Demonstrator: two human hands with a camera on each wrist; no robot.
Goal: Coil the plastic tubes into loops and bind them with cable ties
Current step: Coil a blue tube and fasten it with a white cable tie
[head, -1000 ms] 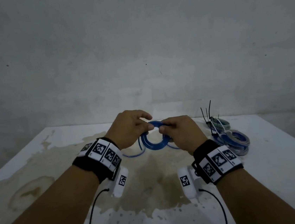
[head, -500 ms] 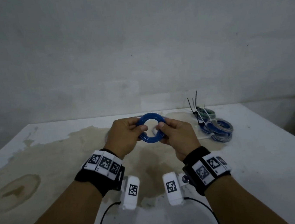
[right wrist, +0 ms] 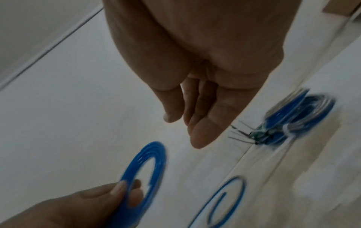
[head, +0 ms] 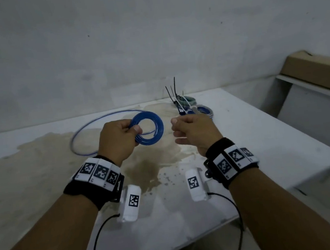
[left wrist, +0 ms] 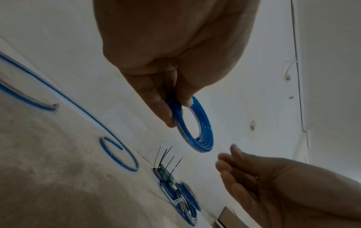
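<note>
Head view: the left hand [head: 118, 139] pinches the coiled blue plastic tube loop [head: 150, 127] above the stained white table [head: 264, 134]; the right hand [head: 193, 130] hangs relaxed, empty. Keep that pinch firm while fetching a cable tie [head: 175, 95], lest the coil spring open.

We see the left hand [head: 116, 141] pinching a blue tube coil [head: 150, 128] above the stained bench [head: 264, 134]. The right hand [head: 194, 131], just beside the coil, holds nothing. Beyond that hand lie bound coils [head: 197, 106] with black cable ties [head: 173, 91] sticking up.
</note>
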